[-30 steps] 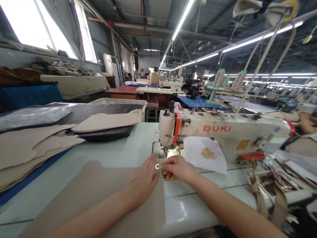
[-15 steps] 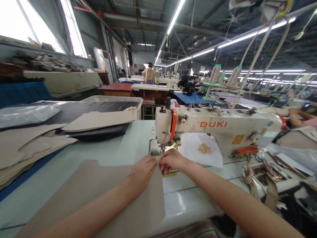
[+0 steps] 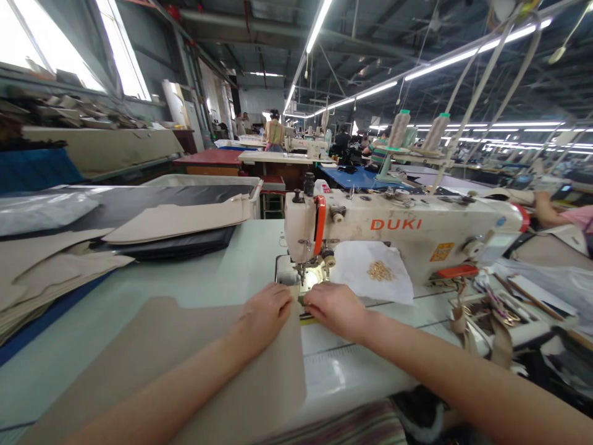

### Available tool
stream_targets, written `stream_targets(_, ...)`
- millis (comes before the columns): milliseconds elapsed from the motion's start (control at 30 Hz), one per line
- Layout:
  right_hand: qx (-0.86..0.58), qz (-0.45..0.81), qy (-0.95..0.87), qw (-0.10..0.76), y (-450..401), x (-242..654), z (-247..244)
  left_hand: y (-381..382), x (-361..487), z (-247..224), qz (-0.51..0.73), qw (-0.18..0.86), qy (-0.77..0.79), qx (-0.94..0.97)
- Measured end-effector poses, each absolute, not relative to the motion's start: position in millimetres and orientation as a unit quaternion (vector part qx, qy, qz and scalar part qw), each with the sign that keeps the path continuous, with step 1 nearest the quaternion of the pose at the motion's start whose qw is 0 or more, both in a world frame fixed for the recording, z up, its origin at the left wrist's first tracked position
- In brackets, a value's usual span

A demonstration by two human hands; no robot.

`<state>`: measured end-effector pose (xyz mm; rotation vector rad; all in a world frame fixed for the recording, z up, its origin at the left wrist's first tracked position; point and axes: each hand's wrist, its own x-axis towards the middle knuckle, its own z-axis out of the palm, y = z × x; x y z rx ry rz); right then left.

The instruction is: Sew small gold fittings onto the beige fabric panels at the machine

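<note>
A large beige fabric panel (image 3: 204, 371) lies flat on the sewing table, its top right corner near the needle area of a white sewing machine (image 3: 393, 222). My left hand (image 3: 266, 314) rests on that corner, fingers bent and closed on the panel's edge. Just right of it, my right hand (image 3: 336, 309) is closed in a pinch in front of the lit needle plate (image 3: 312, 278). A small strip shows at its fingertips, too small to make out. The presser foot is above and behind the fingers.
Gold-coloured metal pieces (image 3: 380, 270) lie on a white sheet (image 3: 345, 259) beneath the machine arm. Stacked beige panels (image 3: 41, 278) are at the left. A tray (image 3: 523, 327) with straps and rings stands at the right. Another person's arm (image 3: 546, 210) is at the far right.
My right hand has turned slightly and its fingers have drawn in, a little apart from my left hand. The needle area shows more brightly. The whole view has shifted slightly.
</note>
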<state>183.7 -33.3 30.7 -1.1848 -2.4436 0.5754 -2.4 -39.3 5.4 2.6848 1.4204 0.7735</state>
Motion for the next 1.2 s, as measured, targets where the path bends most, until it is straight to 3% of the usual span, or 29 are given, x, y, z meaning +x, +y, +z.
stream_targets(167,-0.148,-0.096,-0.980,0.096,-48,199,26,-39,-3,3,0.256,-0.001,0.451,0.855)
stream_targets(333,-0.060,-0.183,-0.974,0.120,-40,191,20,-39,-4,1,0.258,-0.013,0.452,0.854)
stream_targets(800,0.033,-0.202,-0.970,0.128,-22,189,20,-37,-5,0,0.253,-0.019,0.448,0.857)
stream_targets(1033,-0.151,-0.113,-0.976,0.106,-42,179,17,-40,-4,12,0.185,-0.020,0.444,0.877)
stream_targets(1200,-0.159,-0.061,-0.979,0.112,-44,179,15,-38,-4,20,0.127,-0.013,0.442,0.888)
